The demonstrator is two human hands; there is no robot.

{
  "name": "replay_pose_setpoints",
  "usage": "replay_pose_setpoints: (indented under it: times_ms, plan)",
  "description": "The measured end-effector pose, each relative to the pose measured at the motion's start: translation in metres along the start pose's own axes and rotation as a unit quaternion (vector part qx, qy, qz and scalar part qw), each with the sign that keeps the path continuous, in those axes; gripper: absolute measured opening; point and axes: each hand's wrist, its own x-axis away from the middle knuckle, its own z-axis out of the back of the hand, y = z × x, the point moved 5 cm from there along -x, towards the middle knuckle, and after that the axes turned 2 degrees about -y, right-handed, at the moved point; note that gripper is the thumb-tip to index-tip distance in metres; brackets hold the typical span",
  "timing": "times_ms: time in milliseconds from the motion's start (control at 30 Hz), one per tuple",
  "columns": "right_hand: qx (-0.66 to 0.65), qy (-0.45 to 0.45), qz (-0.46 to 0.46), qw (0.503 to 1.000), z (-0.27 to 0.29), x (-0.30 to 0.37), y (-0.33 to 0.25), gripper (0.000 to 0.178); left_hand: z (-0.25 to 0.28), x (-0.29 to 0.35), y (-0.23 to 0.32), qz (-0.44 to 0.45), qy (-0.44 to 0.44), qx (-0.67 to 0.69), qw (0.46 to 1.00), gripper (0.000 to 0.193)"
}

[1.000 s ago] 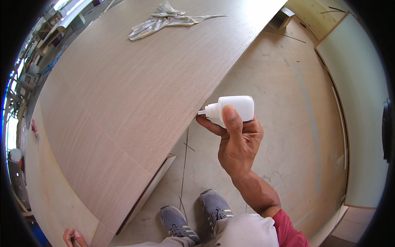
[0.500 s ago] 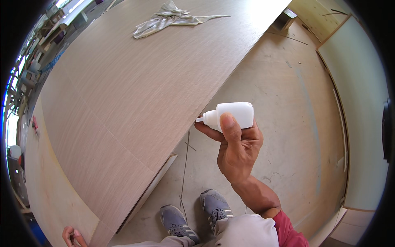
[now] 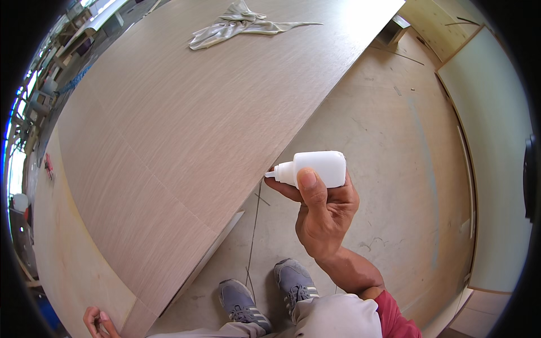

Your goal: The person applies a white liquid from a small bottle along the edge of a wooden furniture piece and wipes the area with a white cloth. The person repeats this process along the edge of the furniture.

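In my right hand (image 3: pixel 327 217) is a small white squeeze bottle (image 3: pixel 322 168), held sideways with the thumb across its near side. Its narrow clear nozzle (image 3: pixel 270 174) points left and sits right at the edge of the large wood-grain panel (image 3: pixel 169 129); my forefinger reaches along beneath it. Whether the nozzle touches the edge, and whether anything flows out, I cannot tell. Down at the lower left, my left hand (image 3: pixel 100 323) shows only in part, by a pale plywood strip (image 3: pixel 73 248). Its fingers are loosely bent, thumb and forefinger slightly apart, with nothing visible between them.
A crumpled pale cloth (image 3: pixel 236 25) lies at the panel's far end. A small red tool (image 3: pixel 49 166) rests on the plywood at the left. My shoes (image 3: pixel 294 284) stand on the scuffed floor (image 3: pixel 372 129). Along the right leans a tall pale board (image 3: pixel 493 163).
My right hand and the bottle have moved slightly nearer along the panel's edge. The view has shifted a little; my left hand stays in about the same place.
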Motion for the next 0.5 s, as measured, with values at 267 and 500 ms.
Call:
replay_pose_setpoints:
  times_ms: [267,500]
  plan:
    - [0.012,0.002,-0.002,1.000,-0.003,0.007,0.000,0.026,0.000,0.001,-0.002,-0.001,0.000,0.014,1.000,0.021]
    - [0.076,-0.033,-0.003,0.997,-0.004,0.015,-0.002,0.029,-0.003,0.001,-0.004,0.018,-0.003,0.025,1.000,0.022]
